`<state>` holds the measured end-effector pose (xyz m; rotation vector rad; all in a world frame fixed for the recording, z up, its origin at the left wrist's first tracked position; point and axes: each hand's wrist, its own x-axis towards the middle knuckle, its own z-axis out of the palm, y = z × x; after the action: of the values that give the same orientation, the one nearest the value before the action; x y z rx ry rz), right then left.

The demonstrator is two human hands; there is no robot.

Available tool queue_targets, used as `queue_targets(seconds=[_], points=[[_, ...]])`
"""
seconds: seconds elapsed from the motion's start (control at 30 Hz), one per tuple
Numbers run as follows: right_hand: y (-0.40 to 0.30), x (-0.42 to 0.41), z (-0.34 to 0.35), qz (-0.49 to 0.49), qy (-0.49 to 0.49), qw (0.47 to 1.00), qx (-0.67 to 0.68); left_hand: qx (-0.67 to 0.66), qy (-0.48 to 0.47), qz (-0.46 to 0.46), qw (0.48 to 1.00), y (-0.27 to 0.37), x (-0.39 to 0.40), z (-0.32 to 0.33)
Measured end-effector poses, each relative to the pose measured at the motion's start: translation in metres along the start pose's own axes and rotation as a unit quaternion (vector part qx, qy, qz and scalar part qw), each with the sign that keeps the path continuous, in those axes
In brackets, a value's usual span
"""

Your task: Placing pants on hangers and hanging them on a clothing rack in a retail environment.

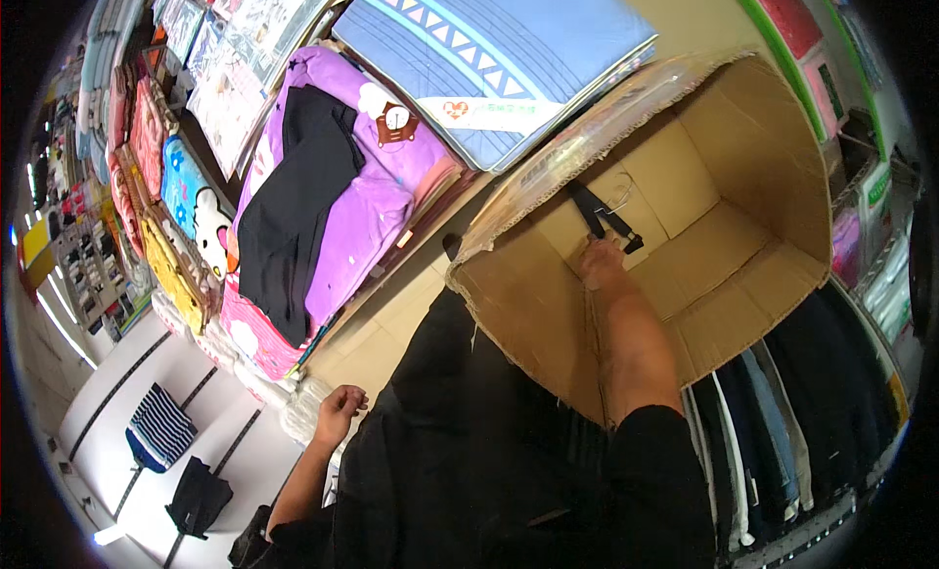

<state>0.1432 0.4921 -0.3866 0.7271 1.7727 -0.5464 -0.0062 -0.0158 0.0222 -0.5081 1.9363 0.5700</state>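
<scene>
My right hand (603, 264) reaches deep into a tall open cardboard box (777, 151), its fingers at a black hanger-like item (598, 213) with a clip at its end. A thin pale loop lies beside that item at the bottom of the box. Whether the fingers are closed on it cannot be made out. My left hand (342, 413) hangs at my side, fingers loosely curled, holding nothing visible. To the left of the box, folded black trousers (293, 202) lie across a purple patterned blanket (374, 202) on a low display.
A blue packaged bedding set (499, 55) borders the box. Trousers hang on a rack (770, 429) at the lower right. Stacked patterned blankets (194, 202) stand at the left. A striped garment (160, 429) and a black one (199, 497) hang on a white wall.
</scene>
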Motion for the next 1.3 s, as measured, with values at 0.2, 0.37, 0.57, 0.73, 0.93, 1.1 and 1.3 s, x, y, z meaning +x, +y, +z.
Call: queue_targets(seconds=[0.2,0.37,0.57,0.73,0.93,1.1,1.3], points=[[-0.014,0.028,0.002,0.002,0.031,0.995,-0.091,-0.021,0.017,-0.024,0.999,-0.015,-0.013,0.008],[-0.016,0.029,-0.002,0.000,0.082,0.986,-0.148,-0.034,-0.001,-0.020,0.999,-0.014,-0.021,0.012],[-0.029,0.019,-0.026,-0.025,0.116,0.991,-0.059,-0.066,0.013,-0.020,0.998,-0.009,-0.027,0.011],[-0.026,-0.018,-0.037,-0.015,0.175,0.984,-0.043,-0.101,0.026,0.028,0.994,-0.034,-0.030,0.011],[-0.042,-0.065,-0.058,0.015,0.201,0.979,0.010,-0.154,0.038,0.011,0.987,-0.106,-0.032,0.013],[-0.055,-0.131,-0.078,0.030,0.299,0.944,0.133,-0.195,0.050,0.042,0.979,-0.191,-0.018,0.009],[-0.050,-0.220,-0.060,-0.025,0.473,0.862,0.178,-0.269,0.064,0.107,0.955,-0.285,0.007,-0.006]])
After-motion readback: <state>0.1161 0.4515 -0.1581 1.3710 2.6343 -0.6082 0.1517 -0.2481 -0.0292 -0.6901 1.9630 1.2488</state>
